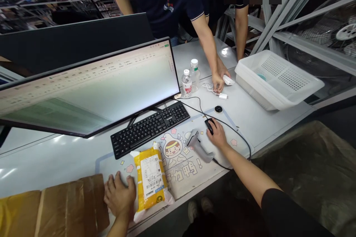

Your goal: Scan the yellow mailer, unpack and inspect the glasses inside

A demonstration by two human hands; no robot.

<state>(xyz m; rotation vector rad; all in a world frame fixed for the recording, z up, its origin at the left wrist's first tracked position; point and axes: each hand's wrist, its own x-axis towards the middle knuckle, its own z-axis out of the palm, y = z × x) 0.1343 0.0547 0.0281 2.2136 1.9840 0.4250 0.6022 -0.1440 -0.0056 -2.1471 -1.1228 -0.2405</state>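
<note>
My right hand (pixel 217 135) rests over a black computer mouse (pixel 209 126), fingers curved round it. My left hand (pixel 120 194) lies on the desk with its fingers apart, holding nothing. Just right of that hand is a yellow parcel (pixel 139 163) with a white shipping label (pixel 151 174). On its left, touching or very near the fingers, sits a brown taped cardboard package (pixel 72 205). A grey handheld barcode scanner (pixel 200 149) lies on the printed desk mat (pixel 183 181), between the parcel and my right hand.
A large monitor (pixel 111 89) stands behind a black keyboard (pixel 150 127). Two clear bottles (pixel 187 84) stand beside it. Across the desk, a co-worker's hands (pixel 218 81) handle a white device and cable. A white plastic basket (pixel 256 87) sits at the right. The scanner's cable (pixel 246 140) loops past my forearm.
</note>
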